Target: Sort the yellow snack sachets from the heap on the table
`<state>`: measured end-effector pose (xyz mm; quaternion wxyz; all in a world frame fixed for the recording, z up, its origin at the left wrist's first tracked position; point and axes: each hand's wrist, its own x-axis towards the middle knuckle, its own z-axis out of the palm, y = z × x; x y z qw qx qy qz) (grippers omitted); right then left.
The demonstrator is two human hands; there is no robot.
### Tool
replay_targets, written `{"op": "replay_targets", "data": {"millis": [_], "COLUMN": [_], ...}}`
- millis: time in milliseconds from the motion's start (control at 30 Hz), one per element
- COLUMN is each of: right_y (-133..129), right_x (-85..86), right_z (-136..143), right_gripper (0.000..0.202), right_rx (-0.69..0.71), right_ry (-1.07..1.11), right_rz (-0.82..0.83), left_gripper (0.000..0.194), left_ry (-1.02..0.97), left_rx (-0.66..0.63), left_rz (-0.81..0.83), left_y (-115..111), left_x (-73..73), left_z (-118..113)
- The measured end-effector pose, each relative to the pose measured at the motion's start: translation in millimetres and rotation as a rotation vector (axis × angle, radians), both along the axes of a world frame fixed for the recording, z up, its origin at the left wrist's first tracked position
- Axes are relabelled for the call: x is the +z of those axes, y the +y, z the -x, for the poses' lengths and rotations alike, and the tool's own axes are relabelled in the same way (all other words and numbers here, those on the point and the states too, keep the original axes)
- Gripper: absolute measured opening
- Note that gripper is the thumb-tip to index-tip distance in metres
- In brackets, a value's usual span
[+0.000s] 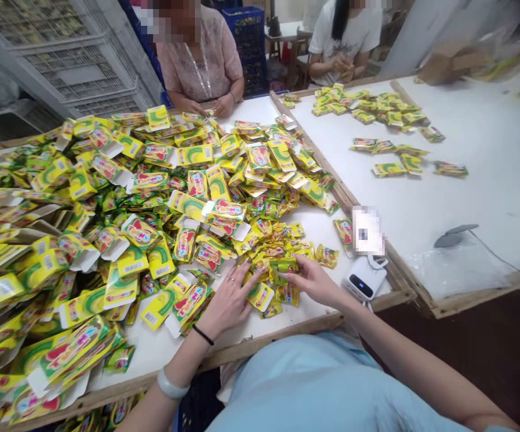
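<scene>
Left end of the table [149, 351]: deep heap of yellow cartons [136, 264], running from far edge to near edge, many with white flaps sticking out; probably left loose so that both sides can reach them. At the far edge, a person in a pink top [221, 60], hands down beside the heap. Near edge, right of the heap: left hand [230, 297] curled lightly about one end of a small carton [260, 296], as far as the view allows, white end turned rightward, seemingly to face the other hand. Just beyond that carton, a green-yellow packet [283, 269], pinched flat between thumb and fingers of the right hand [311, 279]; the grip lies at its right side, presumably leaving the rest uncovered. Small sachets [286, 237] lie thick just past both hands, a handy spot for short reaches. Near right corner: white device with a display [364, 281], against the wooden rail [347, 195], likely parked clear of the fingers. Past the rail, a second table [489, 201]: scattered packs [388, 111] toward its far left corner, clear plastic [455, 267] at its near edge.
</scene>
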<state>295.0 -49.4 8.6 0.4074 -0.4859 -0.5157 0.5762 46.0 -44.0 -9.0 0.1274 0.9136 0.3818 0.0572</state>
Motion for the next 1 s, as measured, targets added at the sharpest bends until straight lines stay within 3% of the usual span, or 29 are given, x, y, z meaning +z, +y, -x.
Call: {"op": "replay_targets", "data": {"millis": [133,267,367,533,667,800,900,1000], "right_y": [-5.2,-3.6,3.3,18.9,20.9,9.9,2.1,0.5], "right_x": [-10.1,-26.0,-35.3,-36.6,-19.5,14.3,41.4,60.8], "right_z": [4.3,-4.0,-6.2,-2.5,-5.7,-3.9,8.2,19.8], "right_gripper": [0.026,0.031,0.036,0.037,0.033,0.028,0.026,0.018], "right_rx": [-0.075,-0.09,-0.123,-0.174,-0.204,-0.195,-0.115,0.053], "right_ry": [0.198,0.243,0.289,0.334,0.33,0.327,0.314,0.202], "right_rz": [0.173,0.26,0.296,0.307,0.257,0.183,0.071,-0.089], "left_gripper": [0.073,0.083,0.074,0.066,0.054,0.033,0.03,0.029], "left_ry": [-0.036,-0.086,-0.083,-0.02,-0.118,-0.544,-0.787,-0.878], "left_rx": [0.016,0.046,0.095,0.071,0.135,0.367,0.437,0.388], "left_rz": [-0.017,-0.07,-0.118,-0.034,0.144,0.529,0.936,1.102], "left_y": [1.3,-8.6,-15.9,-15.3,-14.3,-21.3,-26.8,-29.9], "left_x": [-8.8,-18.1,-24.9,-15.5,7.0,28.2,46.1,65.1], "left_z": [-11.5,-15.1,-21.8,-37.0,-31.9,-23.8,-31.3,-43.4]}}
